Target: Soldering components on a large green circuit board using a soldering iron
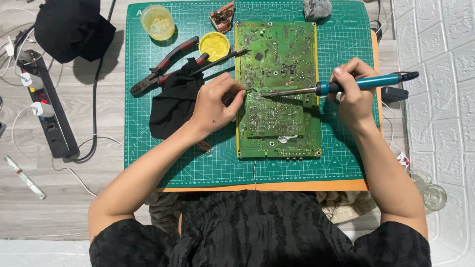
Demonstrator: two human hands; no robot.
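Right hand (354,96) clamped around slim teal soldering iron (346,85), metal tip on flat green circuit board (277,89). Left hand (215,104) pinching thin solder wire (250,90) beside tip, over gridded green cutting mat (148,138).

Both forearms bare, reaching forward from black sleeves near the table's near edge. Left arm angled up and to the right, wrist straight, left hand (216,103) palm down, fingers curled, thumb and forefinger pinched together at the tips. Right arm running up along the right edge of the table, wrist bent slightly inward, right hand (352,96) closed in a pen-like grip, thumb on top, fingers wrapped underneath. Hands level with each other, well apart, knuckles turned toward the camera. Elbows spread wide, outside the shoulders.
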